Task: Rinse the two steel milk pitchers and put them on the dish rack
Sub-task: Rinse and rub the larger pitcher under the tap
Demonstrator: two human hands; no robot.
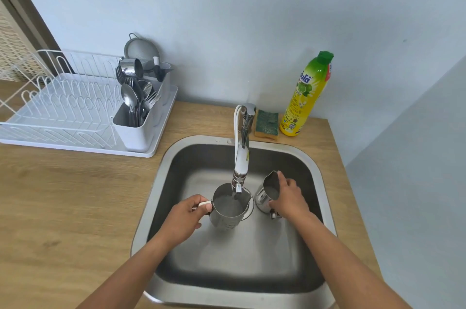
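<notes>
Two steel milk pitchers are inside the steel sink (161, 182). The larger pitcher (228, 209) sits upright right under the tap's spout (238, 186); my left hand (185, 217) grips its handle from the left. The smaller pitcher (267, 194) stands to the right of it, and my right hand (287, 196) grips it from the right, fingers over its rim and side. Both pitchers look wet inside. The white dish rack (63, 106) stands on the counter at the far left.
A cutlery holder (141, 119) full of spoons and forks sits at the rack's right end, with a steel cup and a strainer behind it. A green sponge (266, 123) and a yellow-green dish soap bottle (306, 96) stand behind the sink. The wooden counter (63, 207) stretches left.
</notes>
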